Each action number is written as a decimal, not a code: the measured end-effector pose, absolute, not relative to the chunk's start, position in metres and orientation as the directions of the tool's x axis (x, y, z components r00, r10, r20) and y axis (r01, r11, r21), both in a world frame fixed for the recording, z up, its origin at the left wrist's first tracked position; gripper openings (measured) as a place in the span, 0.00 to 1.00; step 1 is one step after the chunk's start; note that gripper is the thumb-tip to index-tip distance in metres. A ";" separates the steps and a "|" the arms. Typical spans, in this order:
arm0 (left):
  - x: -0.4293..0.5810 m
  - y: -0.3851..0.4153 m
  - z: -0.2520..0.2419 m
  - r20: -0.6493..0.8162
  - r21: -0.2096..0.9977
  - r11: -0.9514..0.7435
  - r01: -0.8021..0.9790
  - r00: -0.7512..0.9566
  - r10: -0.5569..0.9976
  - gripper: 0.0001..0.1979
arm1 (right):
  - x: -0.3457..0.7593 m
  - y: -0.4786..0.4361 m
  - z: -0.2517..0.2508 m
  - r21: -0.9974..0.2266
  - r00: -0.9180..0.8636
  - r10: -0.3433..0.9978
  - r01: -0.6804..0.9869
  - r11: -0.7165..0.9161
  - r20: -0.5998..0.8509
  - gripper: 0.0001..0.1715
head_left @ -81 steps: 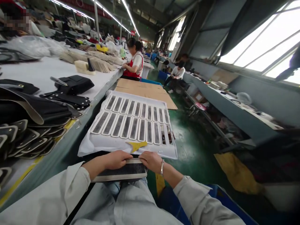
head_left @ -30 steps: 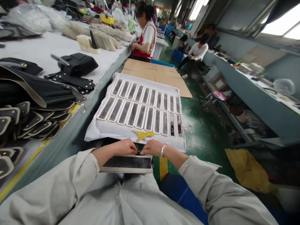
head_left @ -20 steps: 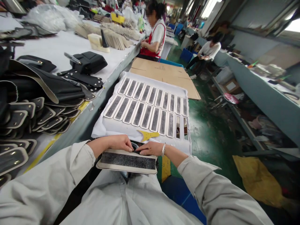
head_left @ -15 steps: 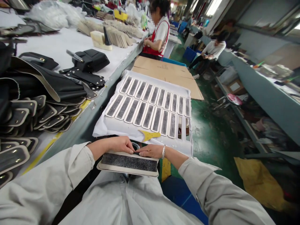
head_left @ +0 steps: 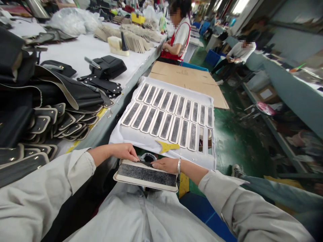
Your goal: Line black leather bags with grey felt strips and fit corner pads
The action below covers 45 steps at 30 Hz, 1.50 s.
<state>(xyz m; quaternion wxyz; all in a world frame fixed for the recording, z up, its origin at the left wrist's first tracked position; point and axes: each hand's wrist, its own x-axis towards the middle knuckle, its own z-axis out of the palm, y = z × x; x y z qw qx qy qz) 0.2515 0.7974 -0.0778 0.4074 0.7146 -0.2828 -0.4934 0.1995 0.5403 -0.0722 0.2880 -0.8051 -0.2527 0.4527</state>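
A leather bag piece [head_left: 147, 175] lies across my front, its pale-edged long side with a dark grey strip facing up. My left hand [head_left: 124, 153] is closed, fingertips pinching black material along the far edge of this piece. To its right, my right hand [head_left: 165, 164], with a bracelet at the wrist, presses thumb and fingers on the same black edge. A short stretch of black edge shows between the two hands. Just beyond them is a round metallic ring shape [head_left: 148, 157], partly hidden. What lies beneath the piece is also hidden.
Ahead, a white cloth-covered board [head_left: 117, 136] carries rows of pale-edged dark strips and a yellow scrap [head_left: 166, 146]. Cardboard [head_left: 186, 79] lies behind it. Black leather parts [head_left: 68, 121] pile on the left table. Co-workers sit ahead; another person's leg [head_left: 282, 188] is close at right.
My hands have moved apart along the black edge, where their fingertips met before. A person's leg and shoe have come into view at the right. The whole view has shifted slightly.
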 end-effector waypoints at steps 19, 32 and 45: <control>0.248 0.843 -0.097 -0.385 0.913 -0.405 0.050 0.434 -0.814 0.18 | 0.220 0.619 -0.087 -0.707 0.408 0.740 0.262 -0.656 -0.535 0.30; 0.239 0.856 -0.086 -0.487 0.841 -0.535 0.083 0.548 -0.680 0.19 | 0.223 0.620 -0.075 -0.771 0.425 0.733 0.117 -0.626 -0.531 0.28; 0.169 0.772 -0.059 0.037 0.608 -0.450 -0.654 0.590 -0.807 0.16 | 0.161 0.499 -0.034 -0.586 0.805 0.521 0.285 -0.759 -0.284 0.24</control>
